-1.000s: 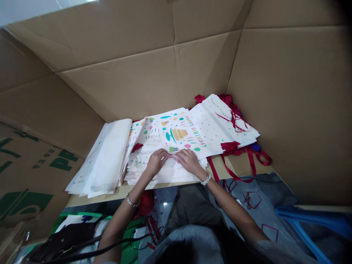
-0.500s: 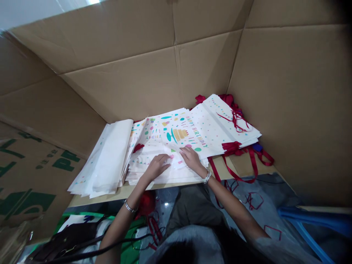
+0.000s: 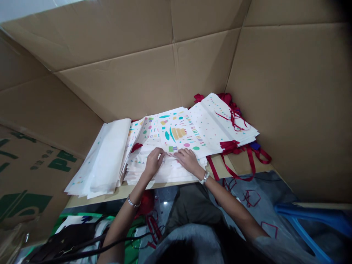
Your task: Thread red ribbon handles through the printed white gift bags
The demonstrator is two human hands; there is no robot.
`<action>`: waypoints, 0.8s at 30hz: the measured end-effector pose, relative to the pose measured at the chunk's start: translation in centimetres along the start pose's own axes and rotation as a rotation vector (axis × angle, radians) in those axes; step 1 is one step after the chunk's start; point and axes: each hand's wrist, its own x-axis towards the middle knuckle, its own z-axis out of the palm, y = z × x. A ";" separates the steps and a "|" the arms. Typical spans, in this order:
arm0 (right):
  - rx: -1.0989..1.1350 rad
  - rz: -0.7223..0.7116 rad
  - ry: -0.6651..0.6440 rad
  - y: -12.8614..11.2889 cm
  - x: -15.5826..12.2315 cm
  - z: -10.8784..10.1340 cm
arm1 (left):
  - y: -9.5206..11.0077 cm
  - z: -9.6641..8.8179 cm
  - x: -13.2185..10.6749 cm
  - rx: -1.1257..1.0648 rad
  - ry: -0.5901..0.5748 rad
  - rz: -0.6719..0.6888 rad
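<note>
Corrugated cardboard panels (image 3: 132,77) fold around a stack of glossy white birthday gift bags (image 3: 187,135) with red ribbon handles (image 3: 252,165); left hand (image 3: 154,163) and right hand (image 3: 188,161) lie close together on its crinkled near edge, any pinch unclear.

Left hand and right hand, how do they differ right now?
The left hand is curled, fingers bunched, while the right hand lies flatter. The left arm wears a thin silver bangle up the forearm; the right wears a chunkier silver bracelet at the wrist. Both hands rest on the white birthday gift bags, fingertips nearly meeting.
</note>
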 end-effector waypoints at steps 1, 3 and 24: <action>-0.008 0.014 -0.001 -0.1 0.1 0.0 | 0.2 0.0 -0.2 -0.021 0.006 -0.019; 0.006 0.057 0.022 -0.2 0.3 0.2 | 0.4 -0.1 -0.8 -0.028 0.002 -0.030; 0.150 0.136 0.122 0.7 0.7 1.1 | -1.2 0.1 -0.7 0.075 -0.391 0.224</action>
